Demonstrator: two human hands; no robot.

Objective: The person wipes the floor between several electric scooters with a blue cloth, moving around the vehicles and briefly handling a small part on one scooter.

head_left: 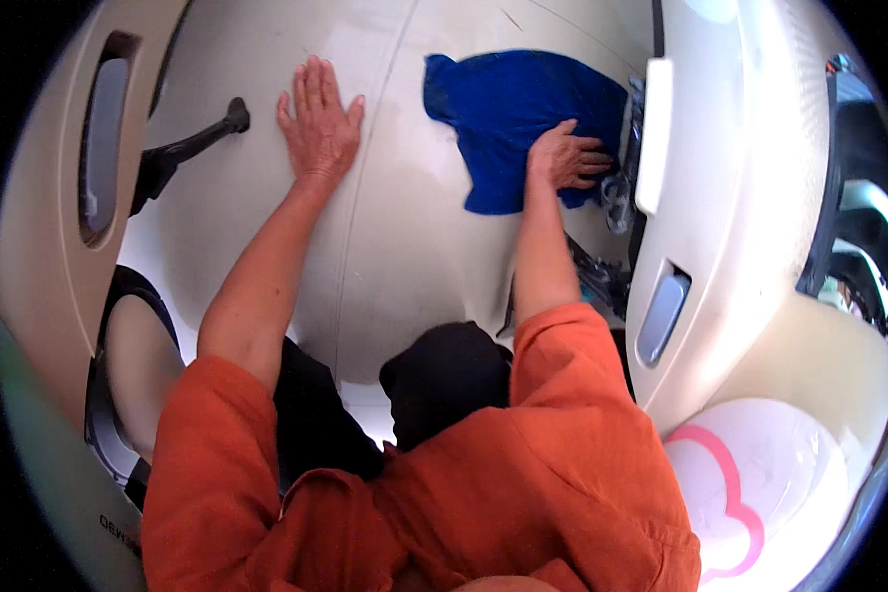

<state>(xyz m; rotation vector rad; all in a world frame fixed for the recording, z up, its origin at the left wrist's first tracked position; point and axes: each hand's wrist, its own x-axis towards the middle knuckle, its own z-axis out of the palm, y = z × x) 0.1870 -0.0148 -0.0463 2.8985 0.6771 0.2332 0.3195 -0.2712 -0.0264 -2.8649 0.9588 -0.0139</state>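
Cloth [518, 118], blue, lies flat on the cream panel [405, 247], near its right edge beside a dark gap. I see my right hand [567, 158] pressing on its lower right part, fingers curled into the fabric, grasping it. My left hand [318, 123] rests flat and released on the panel, bracing. Step in hand, by my judgement: wiping. Next stroke calls for steady downward pressure.

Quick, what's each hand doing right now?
Left hand: open, flat on the cream panel.
Right hand: fingers curled, pressing the blue cloth.
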